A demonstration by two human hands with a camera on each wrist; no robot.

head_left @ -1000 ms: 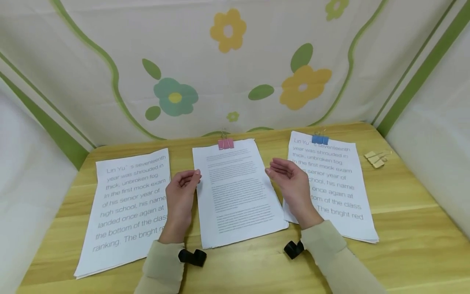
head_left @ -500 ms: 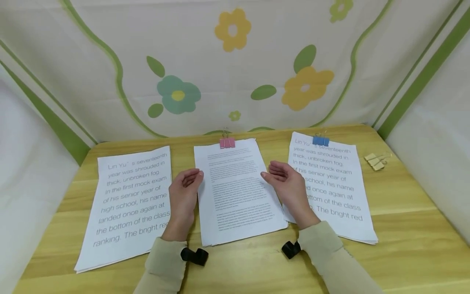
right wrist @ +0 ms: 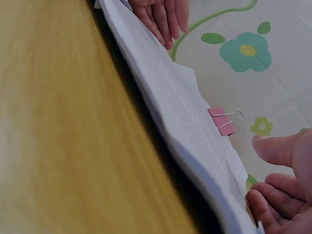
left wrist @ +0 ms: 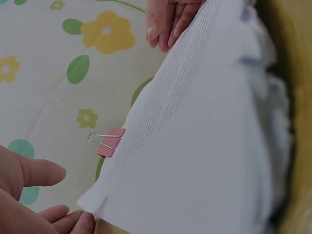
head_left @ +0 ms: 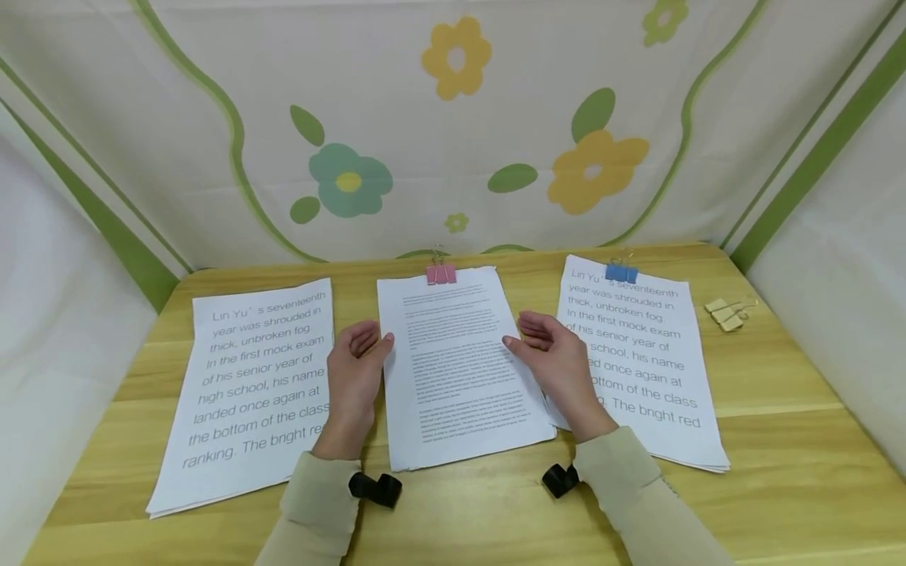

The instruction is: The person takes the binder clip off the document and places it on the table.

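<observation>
Hands, fingers loosely curled, flank the flat rectangular paper stack under a pink clip

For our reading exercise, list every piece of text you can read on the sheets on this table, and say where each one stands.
Left stack: "Lin Yu's seventeenth year was shrouded in thick, unbroken fog. In the first mock exam of his senior year of high school, his name landed once again at the bottom of the class ranking. The bright re".
Right stack: same opening, partly hidden.
Middle stack: too small to read.
</observation>
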